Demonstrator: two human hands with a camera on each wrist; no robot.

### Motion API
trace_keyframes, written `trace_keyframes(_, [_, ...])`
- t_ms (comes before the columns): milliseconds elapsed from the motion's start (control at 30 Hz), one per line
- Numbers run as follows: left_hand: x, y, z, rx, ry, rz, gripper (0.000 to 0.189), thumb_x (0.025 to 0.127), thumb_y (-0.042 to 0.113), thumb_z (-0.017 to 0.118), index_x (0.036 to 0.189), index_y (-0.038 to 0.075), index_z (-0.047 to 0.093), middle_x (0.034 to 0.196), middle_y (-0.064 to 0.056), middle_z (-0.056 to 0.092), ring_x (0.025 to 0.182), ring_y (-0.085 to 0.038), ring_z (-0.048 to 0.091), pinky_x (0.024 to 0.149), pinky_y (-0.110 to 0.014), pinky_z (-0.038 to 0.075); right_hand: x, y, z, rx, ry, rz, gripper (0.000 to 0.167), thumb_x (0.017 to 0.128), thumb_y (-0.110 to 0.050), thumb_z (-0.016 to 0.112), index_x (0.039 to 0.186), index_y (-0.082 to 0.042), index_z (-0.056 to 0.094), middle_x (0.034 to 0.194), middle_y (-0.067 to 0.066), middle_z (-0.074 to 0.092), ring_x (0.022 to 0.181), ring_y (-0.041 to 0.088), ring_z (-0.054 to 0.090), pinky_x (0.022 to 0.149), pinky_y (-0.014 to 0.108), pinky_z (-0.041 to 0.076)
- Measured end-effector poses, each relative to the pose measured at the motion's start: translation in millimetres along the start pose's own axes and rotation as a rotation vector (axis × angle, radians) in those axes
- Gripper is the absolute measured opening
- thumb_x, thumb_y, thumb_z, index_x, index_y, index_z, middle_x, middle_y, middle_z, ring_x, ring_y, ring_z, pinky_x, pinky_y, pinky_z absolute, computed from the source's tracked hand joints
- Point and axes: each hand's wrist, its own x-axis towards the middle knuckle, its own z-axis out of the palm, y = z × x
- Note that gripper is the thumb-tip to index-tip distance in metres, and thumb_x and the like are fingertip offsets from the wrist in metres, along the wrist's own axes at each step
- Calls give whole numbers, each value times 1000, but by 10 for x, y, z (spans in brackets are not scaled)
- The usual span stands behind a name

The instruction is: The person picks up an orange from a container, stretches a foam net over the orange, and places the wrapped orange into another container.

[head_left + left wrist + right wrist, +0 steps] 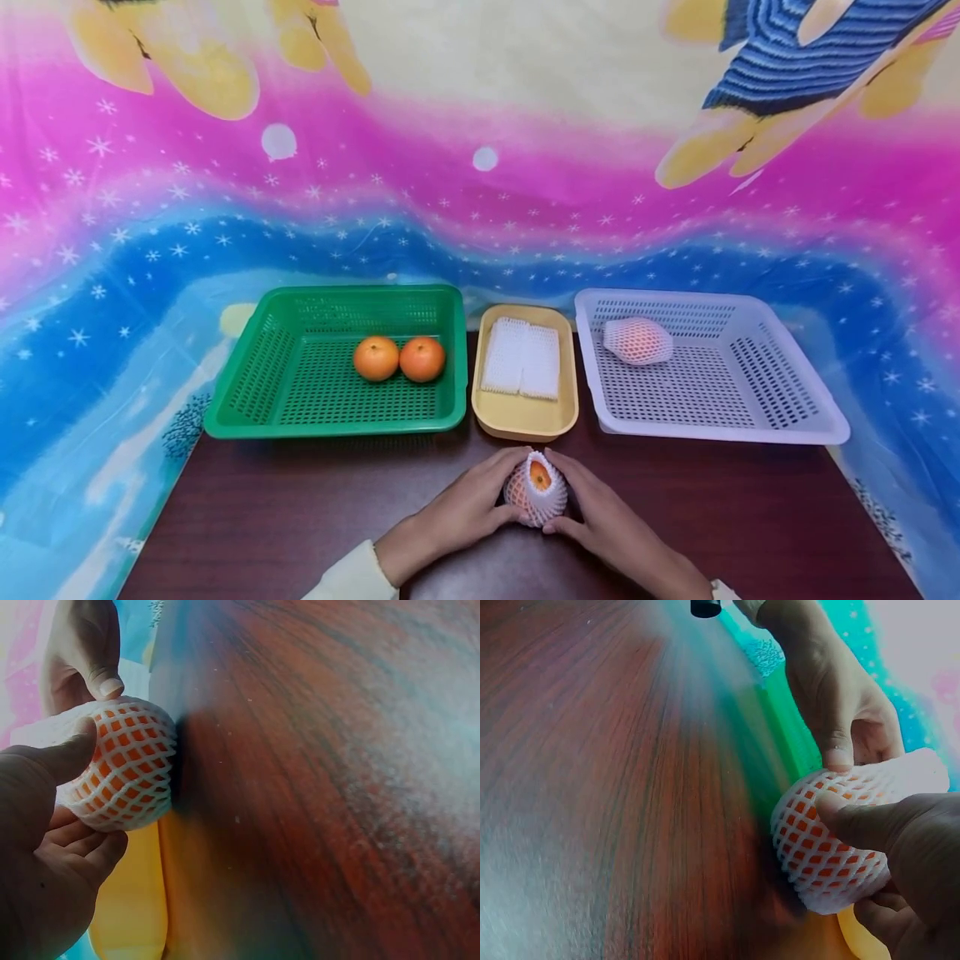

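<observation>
An orange [539,477] sits on the dark wooden table inside a white foam net sleeve [551,505], whose upper end gapes so the fruit's top shows. My left hand [468,502] holds it from the left, thumb at the near side and fingers round the far side. From the right, my right hand [604,515] grips the same netted fruit. In the left wrist view, the foam net [131,769] is stretched over the fruit with a thumb pressing it. The right wrist view has both thumbs on the net [817,847], its loose end extending past the fruit.
Two bare oranges [376,358] lie in a green basket [330,429] at the left. Behind my hands, a yellow tray [517,425] holds flat white foam nets [521,358]. A white basket [720,432] at the right contains another netted fruit [639,341]. A patterned cloth [525,183] hangs behind.
</observation>
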Motion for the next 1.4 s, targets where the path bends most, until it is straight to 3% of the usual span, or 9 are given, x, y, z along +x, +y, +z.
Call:
trace_keyframes(367, [-16,-74,59,-31,-13,1,86,83,28,84,154,6,40,153,-7,51,137,-18,54,115,-34,47,-19,46,41,45,-77,65,93,80,-27,86,156,-5,38,148,11,57,132,26,58,105,46,54])
trace_keyframes(667, [-29,-47,-2,14,-81,-53,96,85,38,83,160,5,31,162,-11,41,147,-22,45,121,-38,40,-24,55,16,33,-98,62,104,77,-33,88,159,-5,32,158,15,45,142,29,48,112,48,48])
trace_keyframes(800, [-19,-14,-28,-9,-82,-82,92,91,46,74,162,9,27,164,-9,38,150,-23,41,122,-40,38,-40,26,-10,28,-41,47,107,75,-36,89,160,-6,32,162,13,41,145,29,44,120,28,37])
trace_keyframes(900, [3,-2,-30,-12,-54,-64,82,96,45,69,161,11,32,162,-7,42,147,-20,45,121,-39,40,-43,5,-2,2,48,-10,97,76,-34,89,155,-6,40,154,9,48,140,26,50,118,14,31])
trace_keyframes(967, [18,0,-27,-10,-41,-40,76,96,41,69,158,10,37,159,-7,46,145,-20,47,120,-38,41,-38,-2,12,-4,77,-44,89,77,-31,88,151,-6,45,148,6,53,135,23,53,116,11,34])
trace_keyframes(1133, [30,-13,-8,-13,-52,-14,76,94,37,73,157,11,40,158,-7,47,144,-20,49,119,-36,42,-48,9,42,-7,81,-47,81,78,-29,87,147,-6,50,142,1,57,130,18,57,112,18,44])
trace_keyframes(1300, [38,-49,17,-19,-69,-39,87,90,40,78,159,9,35,158,-8,46,143,-20,50,118,-35,43,-52,26,60,-5,31,42,86,78,-30,87,151,-8,47,147,3,57,133,21,58,107,37,53])
trace_keyframes(1400, [43,-68,29,-21,-81,-54,93,87,41,80,160,7,33,158,-8,46,142,-20,50,118,-35,44,-56,34,78,8,-24,97,89,79,-30,86,154,-8,43,149,6,56,135,24,57,107,45,53])
